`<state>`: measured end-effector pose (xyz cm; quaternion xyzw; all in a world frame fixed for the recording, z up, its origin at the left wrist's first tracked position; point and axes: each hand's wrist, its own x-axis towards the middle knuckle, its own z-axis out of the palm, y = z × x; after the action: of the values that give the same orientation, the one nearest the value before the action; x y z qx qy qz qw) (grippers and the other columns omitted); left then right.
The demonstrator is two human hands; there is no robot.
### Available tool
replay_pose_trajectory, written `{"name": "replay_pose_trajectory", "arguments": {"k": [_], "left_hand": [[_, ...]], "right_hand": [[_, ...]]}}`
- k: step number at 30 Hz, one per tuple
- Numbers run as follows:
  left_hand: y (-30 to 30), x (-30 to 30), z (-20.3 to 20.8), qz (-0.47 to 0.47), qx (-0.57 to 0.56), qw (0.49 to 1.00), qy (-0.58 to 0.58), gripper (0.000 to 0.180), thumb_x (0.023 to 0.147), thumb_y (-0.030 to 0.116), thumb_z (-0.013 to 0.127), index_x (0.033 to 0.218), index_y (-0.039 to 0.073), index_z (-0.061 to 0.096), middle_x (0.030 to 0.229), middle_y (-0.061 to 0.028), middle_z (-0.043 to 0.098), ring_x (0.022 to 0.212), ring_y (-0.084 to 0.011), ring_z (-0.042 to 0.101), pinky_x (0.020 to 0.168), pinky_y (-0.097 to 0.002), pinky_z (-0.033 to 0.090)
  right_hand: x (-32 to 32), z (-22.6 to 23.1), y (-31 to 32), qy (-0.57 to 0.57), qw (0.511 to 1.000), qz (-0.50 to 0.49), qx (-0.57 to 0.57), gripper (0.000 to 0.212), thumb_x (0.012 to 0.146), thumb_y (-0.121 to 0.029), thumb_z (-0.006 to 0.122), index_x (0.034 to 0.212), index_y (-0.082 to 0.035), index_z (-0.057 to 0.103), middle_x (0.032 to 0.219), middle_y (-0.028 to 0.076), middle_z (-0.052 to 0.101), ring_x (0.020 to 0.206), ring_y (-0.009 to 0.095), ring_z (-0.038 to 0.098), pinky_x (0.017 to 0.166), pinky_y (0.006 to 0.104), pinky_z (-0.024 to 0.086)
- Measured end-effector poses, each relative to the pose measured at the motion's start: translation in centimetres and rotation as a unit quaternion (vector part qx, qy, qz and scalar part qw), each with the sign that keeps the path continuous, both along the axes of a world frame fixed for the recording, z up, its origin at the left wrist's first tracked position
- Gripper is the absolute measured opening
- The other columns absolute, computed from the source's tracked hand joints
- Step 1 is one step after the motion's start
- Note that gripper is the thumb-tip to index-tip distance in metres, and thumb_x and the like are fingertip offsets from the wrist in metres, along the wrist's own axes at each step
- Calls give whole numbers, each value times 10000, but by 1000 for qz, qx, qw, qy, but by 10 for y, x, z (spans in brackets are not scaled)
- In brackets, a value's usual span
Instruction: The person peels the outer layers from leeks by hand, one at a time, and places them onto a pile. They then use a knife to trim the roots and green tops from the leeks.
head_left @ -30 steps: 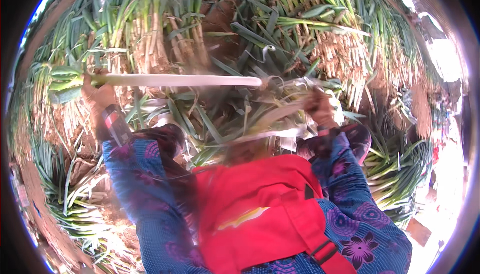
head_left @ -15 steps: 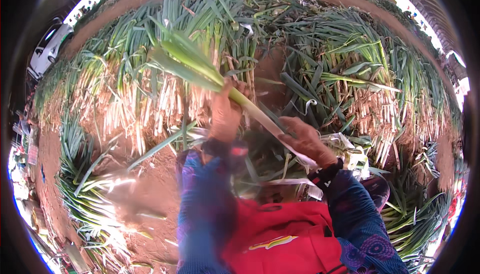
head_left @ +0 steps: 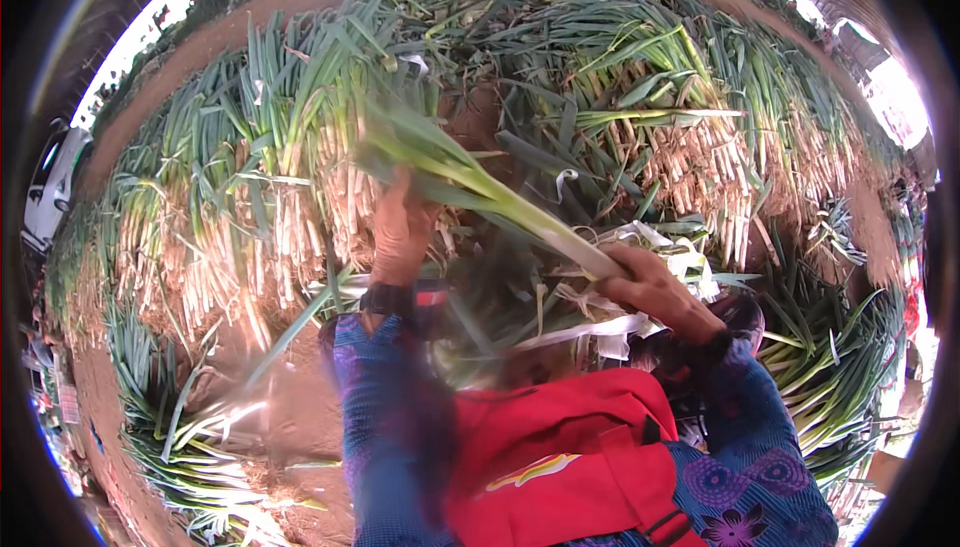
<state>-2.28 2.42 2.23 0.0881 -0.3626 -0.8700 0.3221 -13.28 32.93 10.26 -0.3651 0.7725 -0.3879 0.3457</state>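
A long leek (head_left: pixel 545 222) slants across in front of me, green leaves at the upper left and pale stalk at the lower right. My right hand (head_left: pixel 655 292) is closed round the pale lower end. At the leafy end my left hand (head_left: pixel 403 232) looks closed on a drooping outer leaf; its fingertips are blurred and partly hidden. Below the leek, loose leaves and pale peeled strips (head_left: pixel 590 332) lie in a heap near my lap. A red apron (head_left: pixel 560 447) covers my front.
Leeks stand in thick rows at the left (head_left: pixel 230 197) and right (head_left: pixel 700 147), roots toward me. More leeks lie on the brown ground at lower left (head_left: pixel 190 447) and lower right (head_left: pixel 830 377). A white vehicle (head_left: pixel 55 182) shows at the far left.
My right hand has moved to the right and closed on the leek's lower end. The left hand has slipped from the stalk to the leaves. The whole view has shifted slightly.
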Motion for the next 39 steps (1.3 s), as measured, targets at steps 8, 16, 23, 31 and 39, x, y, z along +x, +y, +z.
{"name": "replay_pose_trajectory", "arguments": {"k": [8,16,23,31,39], "left_hand": [[55,-10,13,-168,-48,983,-56,381,875,224,642,1209,100,505,1014,0,577,941,-147,599,702,-297,486],[96,-42,16,-206,-44,975,-72,316,845,157,689,1131,107,564,956,-16,637,816,-113,602,581,-241,422],[109,-51,27,-207,-57,974,-68,320,813,80,706,1110,105,588,947,-21,657,815,-141,614,600,-269,468],[112,-50,23,-181,-95,977,-64,317,822,45,676,1122,90,585,1007,-32,654,856,-149,622,634,-272,499],[118,-54,20,-77,-117,989,-50,319,840,31,642,1143,58,547,1037,-63,639,897,-175,629,665,-306,535]], "right_hand": [[2,4,82,52,995,-86,-1,431,773,-134,688,1171,-8,579,918,111,659,830,156,611,757,297,481],[5,-7,82,92,988,-100,-67,422,790,-149,679,1169,-3,566,823,33,602,733,98,530,651,266,446],[6,-6,87,47,991,-101,-73,385,815,-157,697,1160,-20,591,955,98,666,870,139,630,782,288,498],[16,-12,85,58,988,-122,-68,368,822,-111,667,1160,-2,570,871,45,626,797,87,551,723,267,459],[16,-17,73,95,986,-126,-54,346,818,-141,687,1138,-52,590,877,110,675,808,155,645,728,306,505]]}}
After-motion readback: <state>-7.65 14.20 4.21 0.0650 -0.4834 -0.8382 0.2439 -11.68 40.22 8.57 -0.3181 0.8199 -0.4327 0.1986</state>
